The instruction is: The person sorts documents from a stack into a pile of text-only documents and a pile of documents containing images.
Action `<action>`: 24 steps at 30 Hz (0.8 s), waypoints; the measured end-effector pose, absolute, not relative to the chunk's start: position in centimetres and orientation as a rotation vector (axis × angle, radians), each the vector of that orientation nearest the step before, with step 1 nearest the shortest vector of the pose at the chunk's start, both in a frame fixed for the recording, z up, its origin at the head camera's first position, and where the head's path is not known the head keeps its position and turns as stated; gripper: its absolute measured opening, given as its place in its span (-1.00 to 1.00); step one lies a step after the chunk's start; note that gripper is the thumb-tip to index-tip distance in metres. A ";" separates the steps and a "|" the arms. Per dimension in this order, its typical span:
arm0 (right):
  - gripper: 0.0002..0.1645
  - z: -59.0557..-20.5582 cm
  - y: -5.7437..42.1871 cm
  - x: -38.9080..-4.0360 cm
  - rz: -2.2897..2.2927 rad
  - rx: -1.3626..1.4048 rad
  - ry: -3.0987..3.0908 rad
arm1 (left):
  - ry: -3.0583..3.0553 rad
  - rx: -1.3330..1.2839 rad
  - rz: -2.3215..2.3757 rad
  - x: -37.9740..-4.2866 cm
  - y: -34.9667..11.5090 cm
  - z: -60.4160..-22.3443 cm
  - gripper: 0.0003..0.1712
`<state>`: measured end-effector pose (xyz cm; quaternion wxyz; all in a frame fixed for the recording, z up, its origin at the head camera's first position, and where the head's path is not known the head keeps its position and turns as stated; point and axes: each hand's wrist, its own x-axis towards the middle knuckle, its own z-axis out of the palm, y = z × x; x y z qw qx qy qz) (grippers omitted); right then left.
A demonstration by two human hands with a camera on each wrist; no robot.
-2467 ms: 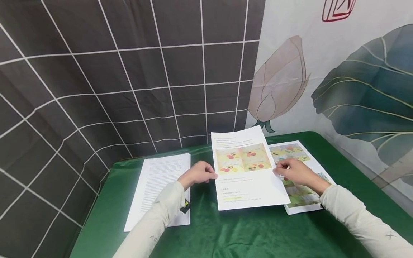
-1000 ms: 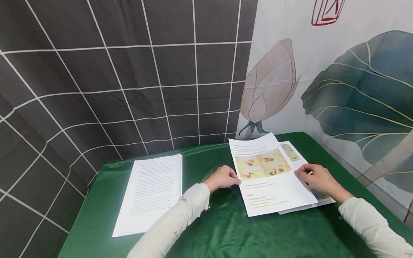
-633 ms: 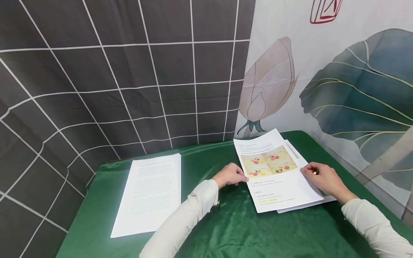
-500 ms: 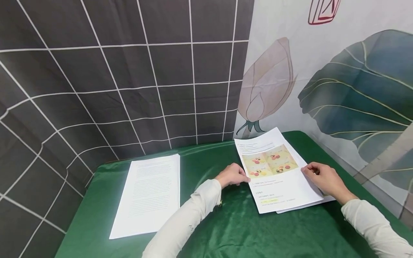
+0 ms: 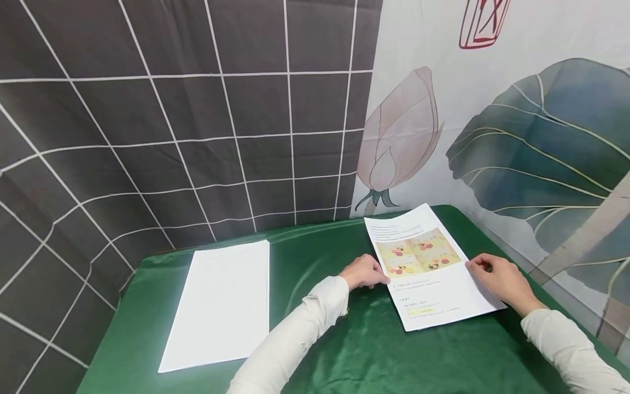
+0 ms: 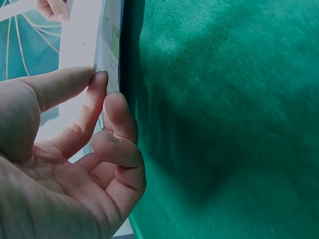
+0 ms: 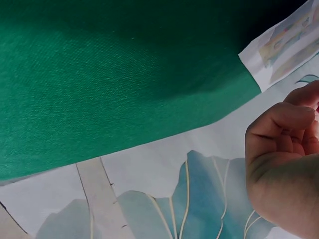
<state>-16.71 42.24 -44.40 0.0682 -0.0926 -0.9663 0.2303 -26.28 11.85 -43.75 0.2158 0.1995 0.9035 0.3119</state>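
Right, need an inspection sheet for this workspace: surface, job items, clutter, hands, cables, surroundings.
Surface: green cloth-covered table, some creases in front.
Job's things: white printed paper sheet with a yellowish picture panel, between the hands on the right; white rectangular paper stack on the left, apart from it, print washed out by glare.
Clutter: nothing seen.
Hands: left hand pinches the sheet's left edge; right hand holds its right edge.
Cables: nothing seen.
Surroundings: dark grey hanging with white grid lines; white fabric hanging with pink bud and blue-green leaf.
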 end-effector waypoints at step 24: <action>-0.46 -46.4 43.2 -17.9 0.717 -0.402 -2.869 | 2.788 0.614 0.732 -25.6 13.7 -45.4 -0.75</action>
